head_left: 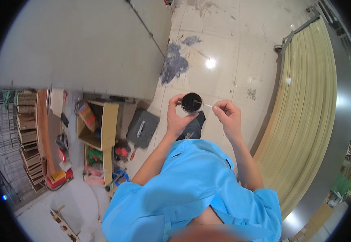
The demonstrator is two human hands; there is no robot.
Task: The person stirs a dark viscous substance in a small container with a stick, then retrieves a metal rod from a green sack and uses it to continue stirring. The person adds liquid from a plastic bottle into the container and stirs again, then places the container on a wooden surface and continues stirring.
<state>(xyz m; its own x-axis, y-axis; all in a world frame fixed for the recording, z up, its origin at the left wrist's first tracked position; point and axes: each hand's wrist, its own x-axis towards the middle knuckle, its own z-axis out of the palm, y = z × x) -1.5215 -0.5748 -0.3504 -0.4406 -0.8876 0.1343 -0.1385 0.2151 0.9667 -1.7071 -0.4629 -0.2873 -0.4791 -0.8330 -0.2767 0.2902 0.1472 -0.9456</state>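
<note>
A person in a blue shirt stands on a tiled floor (223, 48). The left hand (177, 117) is closed around a small round black tub (191, 102), held at chest height. The right hand (227, 115) pinches a thin white stick (207, 105) whose tip reaches the tub's rim.

left hand (177, 119) grips round black container (191, 102); right hand (226, 113) pinches thin white stick (207, 105)
</note>
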